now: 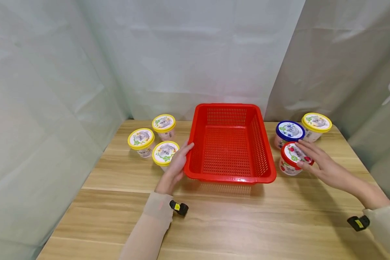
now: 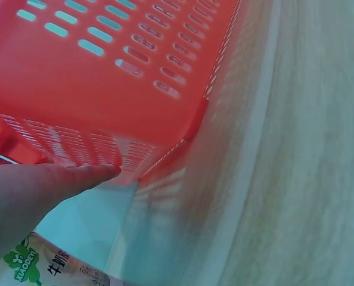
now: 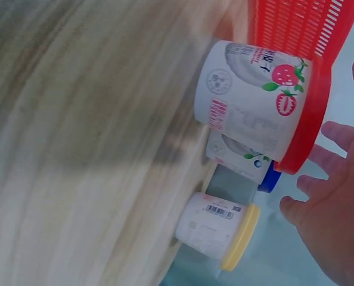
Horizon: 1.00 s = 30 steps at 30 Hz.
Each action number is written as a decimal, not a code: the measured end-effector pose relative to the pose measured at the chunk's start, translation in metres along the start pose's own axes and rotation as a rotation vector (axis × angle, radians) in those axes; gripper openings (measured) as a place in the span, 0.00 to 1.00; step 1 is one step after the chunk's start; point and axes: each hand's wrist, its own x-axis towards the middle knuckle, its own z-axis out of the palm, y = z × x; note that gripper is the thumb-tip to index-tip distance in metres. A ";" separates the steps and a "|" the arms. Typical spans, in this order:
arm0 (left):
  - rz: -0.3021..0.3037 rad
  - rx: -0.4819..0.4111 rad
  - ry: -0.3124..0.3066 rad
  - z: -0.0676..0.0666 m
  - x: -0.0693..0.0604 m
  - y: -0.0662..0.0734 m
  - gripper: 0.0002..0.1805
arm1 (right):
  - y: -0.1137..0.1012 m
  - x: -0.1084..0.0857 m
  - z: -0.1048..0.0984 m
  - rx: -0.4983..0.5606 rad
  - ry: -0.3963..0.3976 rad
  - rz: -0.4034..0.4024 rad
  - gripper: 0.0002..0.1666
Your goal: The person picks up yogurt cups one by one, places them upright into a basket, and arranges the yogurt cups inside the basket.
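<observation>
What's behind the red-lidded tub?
A blue-lidded tub directly behind, then a yellow-lidded tub farther back to the right. The red-lidded tub covers part of the blue one's front; what's printed there can't be seen.

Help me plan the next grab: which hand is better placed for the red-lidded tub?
Likely the right hand: it is at the red-lidded tub, while the left hand holds the red basket.

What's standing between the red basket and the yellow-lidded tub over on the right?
The blue-lidded tub stands between the red basket and that yellow-lidded tub; the head view shows it.
</observation>
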 end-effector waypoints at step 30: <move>0.025 0.026 0.000 -0.003 0.002 -0.005 0.33 | 0.010 -0.002 0.021 0.158 0.055 0.145 0.37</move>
